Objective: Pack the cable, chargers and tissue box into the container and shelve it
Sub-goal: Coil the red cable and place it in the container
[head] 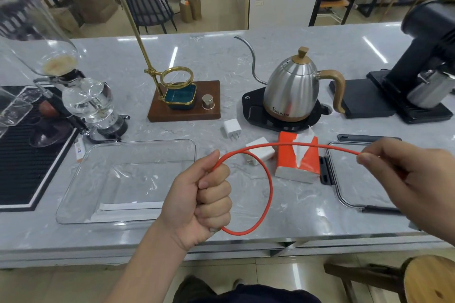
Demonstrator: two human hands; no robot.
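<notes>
Both hands, the left hand (206, 194) and right hand (403, 174), hold the red cable (270, 187), and the clear container (73, 204) looks empty, so packing has barely begun.

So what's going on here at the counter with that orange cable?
A person is coiling the orange cable: the left hand grips one loop in a fist, and the right hand pinches the stretch drawn out to the side. Nothing is packed yet. The clear container sits empty on the counter, its lid lies apart, and the two white chargers and the tissue box wait between them.
</notes>
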